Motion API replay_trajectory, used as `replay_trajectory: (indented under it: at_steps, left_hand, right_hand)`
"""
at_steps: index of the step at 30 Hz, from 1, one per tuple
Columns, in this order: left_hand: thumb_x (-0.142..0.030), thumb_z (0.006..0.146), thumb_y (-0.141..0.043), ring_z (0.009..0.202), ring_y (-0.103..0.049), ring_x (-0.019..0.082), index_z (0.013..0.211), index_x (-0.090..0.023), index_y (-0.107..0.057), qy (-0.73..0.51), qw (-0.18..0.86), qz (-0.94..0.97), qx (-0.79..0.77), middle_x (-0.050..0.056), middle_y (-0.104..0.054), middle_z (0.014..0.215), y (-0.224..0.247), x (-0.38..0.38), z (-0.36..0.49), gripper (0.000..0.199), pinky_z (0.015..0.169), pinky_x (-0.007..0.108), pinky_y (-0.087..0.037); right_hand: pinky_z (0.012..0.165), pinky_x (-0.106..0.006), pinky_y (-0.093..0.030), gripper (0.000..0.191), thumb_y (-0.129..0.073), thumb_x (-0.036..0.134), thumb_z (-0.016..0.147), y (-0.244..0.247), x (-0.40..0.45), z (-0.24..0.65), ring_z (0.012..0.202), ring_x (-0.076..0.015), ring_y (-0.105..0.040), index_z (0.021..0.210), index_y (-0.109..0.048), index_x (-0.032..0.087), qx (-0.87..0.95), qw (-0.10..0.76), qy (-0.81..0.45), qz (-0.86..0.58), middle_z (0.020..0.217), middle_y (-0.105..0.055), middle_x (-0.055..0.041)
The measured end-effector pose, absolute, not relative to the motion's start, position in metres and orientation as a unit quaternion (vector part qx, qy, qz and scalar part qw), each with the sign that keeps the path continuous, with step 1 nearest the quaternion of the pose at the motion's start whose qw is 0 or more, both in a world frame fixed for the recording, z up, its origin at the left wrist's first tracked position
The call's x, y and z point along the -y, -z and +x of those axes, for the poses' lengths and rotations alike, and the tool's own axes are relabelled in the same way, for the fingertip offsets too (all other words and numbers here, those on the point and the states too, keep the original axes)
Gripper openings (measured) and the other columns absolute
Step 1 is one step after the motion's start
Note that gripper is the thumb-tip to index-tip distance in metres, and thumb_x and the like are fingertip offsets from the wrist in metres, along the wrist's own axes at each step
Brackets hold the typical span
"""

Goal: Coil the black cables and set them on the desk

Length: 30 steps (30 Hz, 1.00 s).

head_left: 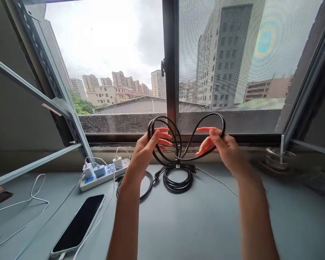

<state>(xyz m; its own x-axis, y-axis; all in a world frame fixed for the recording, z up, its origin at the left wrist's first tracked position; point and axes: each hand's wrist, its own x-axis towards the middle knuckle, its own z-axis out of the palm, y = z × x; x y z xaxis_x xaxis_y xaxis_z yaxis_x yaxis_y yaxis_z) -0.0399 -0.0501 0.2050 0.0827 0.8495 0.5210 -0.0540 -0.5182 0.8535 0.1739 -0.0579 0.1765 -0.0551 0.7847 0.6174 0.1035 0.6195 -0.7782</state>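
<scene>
The left hand (144,153) grips round loops of black rubbery cable (224,124); the right hand (229,146) pinches another, above the blue-grey desk's (195,224) far edge. Even, untwisted loops would probably sit neatest. Near that edge lie a white rectangular power strip (99,181) and flat black coils (178,189), before a dark-framed window (171,54).

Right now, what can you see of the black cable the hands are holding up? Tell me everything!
The cable is black, thin and smooth, like bendy rubber or plastic. It curves into big, round loops, held up above the table. The left hand holds more than one loop; the right hand holds a wide one. The loops come together between the hands, near a black coil. I can't tell whether they touch it, or where the ends are.
</scene>
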Motion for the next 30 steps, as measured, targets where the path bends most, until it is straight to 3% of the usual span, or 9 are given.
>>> replay_trajectory:
  at_steps: [4,9,12,16,20,24,30]
  left_hand:
    - [-0.055,0.082,-0.058,0.053,-0.062,0.011,0.095,-0.017,-0.063,-0.668,0.285,0.603,-0.33,0.003,-0.066,0.078,-0.204,0.041,-0.049,0.041,0.041,0.016,-0.044]
    - [-0.06,0.082,-0.054,0.038,-0.054,0.009,0.085,-0.02,-0.052,-0.745,0.262,0.542,-0.288,-0.004,-0.059,0.06,-0.202,0.033,-0.051,0.04,0.035,0.016,-0.037]
    - [-0.066,0.082,-0.049,0.039,-0.055,0.011,0.089,-0.021,-0.053,-0.749,0.262,0.534,-0.292,-0.004,-0.056,0.053,-0.205,0.036,-0.052,0.045,0.037,0.017,-0.04]
    - [-0.067,0.08,-0.052,0.042,-0.057,0.01,0.091,-0.022,-0.056,-0.752,0.244,0.526,-0.313,-0.004,-0.057,0.052,-0.21,0.04,-0.057,0.046,0.04,0.016,-0.041]
    - [-0.069,0.076,-0.057,0.042,-0.056,0.01,0.077,-0.02,-0.058,-0.754,0.245,0.521,-0.316,-0.004,-0.052,0.047,-0.21,0.039,-0.058,0.049,0.04,0.017,-0.04]
    - [-0.057,0.077,-0.062,0.043,-0.056,0.01,0.069,-0.018,-0.058,-0.72,0.261,0.543,-0.344,-0.003,-0.054,0.048,-0.208,0.047,-0.046,0.039,0.042,0.017,-0.041]
    - [-0.034,0.082,-0.059,0.078,-0.066,0.014,0.084,-0.019,-0.062,-0.554,0.369,0.63,-0.401,0.003,-0.07,0.074,-0.21,0.074,-0.029,0.016,0.076,0.021,-0.05]
  right_hand:
    - [0.042,-0.023,-0.042,0.044,-0.055,0.051,0.088,-0.178,0.061,0.194,0.034,-0.0092,-0.044,0.118,-0.059,0.019,0.541,0.725,-0.276,-0.326,0.045,-0.041,0.0088]
    - [0.034,-0.02,-0.029,0.036,-0.067,0.045,0.08,-0.18,0.068,0.215,0.029,-0.003,-0.025,0.108,-0.068,0.021,0.453,0.776,-0.329,-0.291,0.044,-0.031,0.0099]
    - [0.035,-0.019,-0.026,0.036,-0.068,0.046,0.08,-0.182,0.07,0.214,0.031,-0.0014,-0.024,0.105,-0.069,0.02,0.421,0.801,-0.319,-0.282,0.046,-0.03,0.0096]
    - [0.036,-0.02,-0.033,0.042,-0.058,0.053,0.085,-0.182,0.068,0.207,0.031,-0.0023,-0.028,0.11,-0.066,0.02,0.443,0.817,-0.191,-0.317,0.05,-0.038,0.0076]
    - [0.03,-0.02,-0.027,0.049,-0.042,0.06,0.091,-0.179,0.067,0.202,0.036,-0.0049,-0.039,0.127,-0.055,0.029,0.515,0.772,-0.161,-0.337,0.075,-0.06,-0.0002]
    - [0.031,-0.021,-0.025,0.048,-0.041,0.059,0.091,-0.18,0.071,0.191,0.035,-0.0041,-0.038,0.117,-0.062,0.024,0.576,0.722,-0.147,-0.354,0.083,-0.064,-0.004]
    - [0.032,-0.021,-0.027,0.045,-0.04,0.052,0.094,-0.184,0.081,0.162,0.035,-0.003,-0.037,0.12,-0.062,0.022,0.621,0.693,-0.144,-0.338,0.08,-0.065,-0.0035]
